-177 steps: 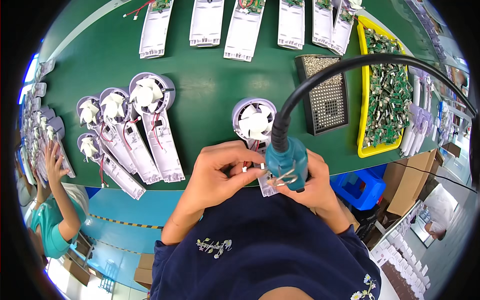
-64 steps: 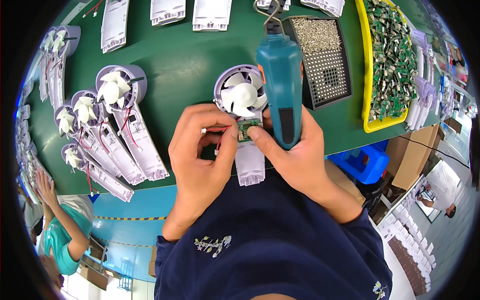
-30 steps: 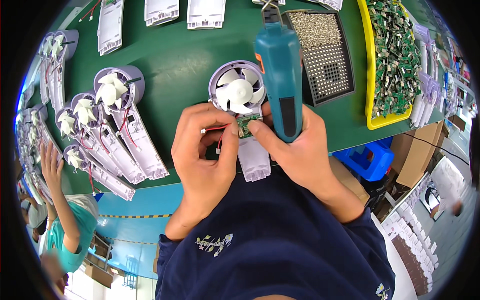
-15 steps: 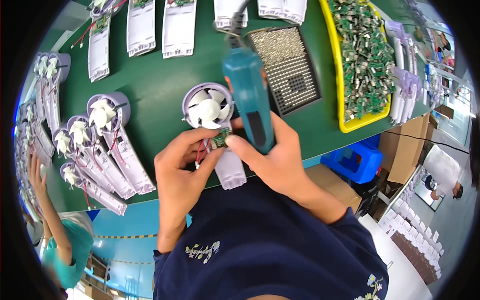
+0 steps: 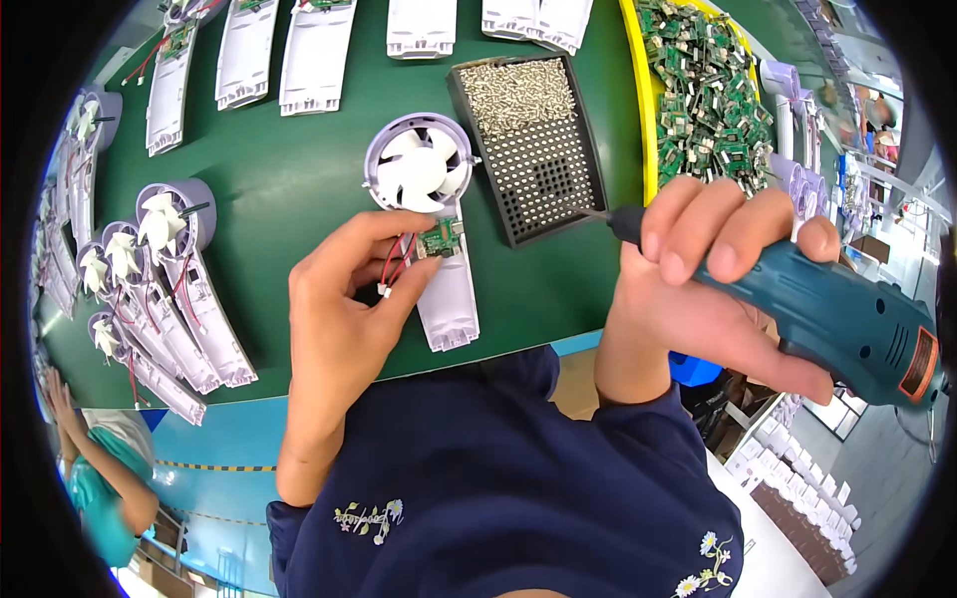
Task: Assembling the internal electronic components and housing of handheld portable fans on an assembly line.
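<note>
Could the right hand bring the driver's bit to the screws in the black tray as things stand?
Probably yes: the right hand grips the teal driver with its bit pointing at the black tray, and nothing visible blocks the screws. The left hand is aside, at the green circuit board.

And just left of the screw tray (image 5: pixel 558 225), a lone fan unit (image 5: pixel 415 171); farther left, the fan cluster (image 5: pixel 164 227); right of the tray, a bin (image 5: pixel 646 125) of circuit boards (image 5: pixel 708 110); beyond it, casings (image 5: pixel 506 18)!
</note>
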Demonstrator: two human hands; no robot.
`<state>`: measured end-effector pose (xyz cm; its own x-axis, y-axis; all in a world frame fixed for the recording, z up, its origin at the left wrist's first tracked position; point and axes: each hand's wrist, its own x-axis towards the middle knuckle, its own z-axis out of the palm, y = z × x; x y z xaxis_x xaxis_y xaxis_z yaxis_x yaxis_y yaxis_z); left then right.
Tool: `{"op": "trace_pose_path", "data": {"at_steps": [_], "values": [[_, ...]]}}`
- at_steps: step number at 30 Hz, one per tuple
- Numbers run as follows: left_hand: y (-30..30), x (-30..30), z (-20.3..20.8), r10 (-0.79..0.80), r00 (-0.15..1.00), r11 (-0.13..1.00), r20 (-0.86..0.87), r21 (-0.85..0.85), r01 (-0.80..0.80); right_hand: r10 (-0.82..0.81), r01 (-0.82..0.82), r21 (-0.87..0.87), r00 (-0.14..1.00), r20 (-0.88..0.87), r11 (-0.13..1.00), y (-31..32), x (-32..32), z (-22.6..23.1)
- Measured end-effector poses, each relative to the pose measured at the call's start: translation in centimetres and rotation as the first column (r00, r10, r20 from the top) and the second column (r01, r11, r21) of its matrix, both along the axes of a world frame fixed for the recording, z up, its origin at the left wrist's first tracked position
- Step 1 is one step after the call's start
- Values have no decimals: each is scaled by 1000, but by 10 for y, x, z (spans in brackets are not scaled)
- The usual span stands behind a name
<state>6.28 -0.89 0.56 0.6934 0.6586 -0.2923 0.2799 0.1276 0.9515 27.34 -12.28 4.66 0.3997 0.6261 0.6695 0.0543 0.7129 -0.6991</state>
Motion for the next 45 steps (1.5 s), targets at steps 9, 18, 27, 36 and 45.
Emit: {"op": "trace_pose_path", "data": {"at_steps": [9, 18, 27, 36, 45], "values": [[-3, 5, 5, 26, 999, 999, 39, -24, -25, 26, -25, -43, 999, 33, 999, -4, 4, -14], [-3, 5, 4, 34, 998, 999, 56, -28, -33, 11, -5, -106, 998, 57, 994, -2, 7, -22], [-5, 5, 3, 50, 996, 998, 67, -34, -47, 11, -7, -45, 995, 99, 999, 1, -2, -23], [-8, 8, -4, 51, 995, 998, 87, -26, -49, -32, 35, -50, 998, 56, 998, 1, -21, 4], [-8, 4, -10, 69, 989, 998, 133, -24, -66, -41, 47, -84, 997, 69, 995, 18, -78, 2]]}}
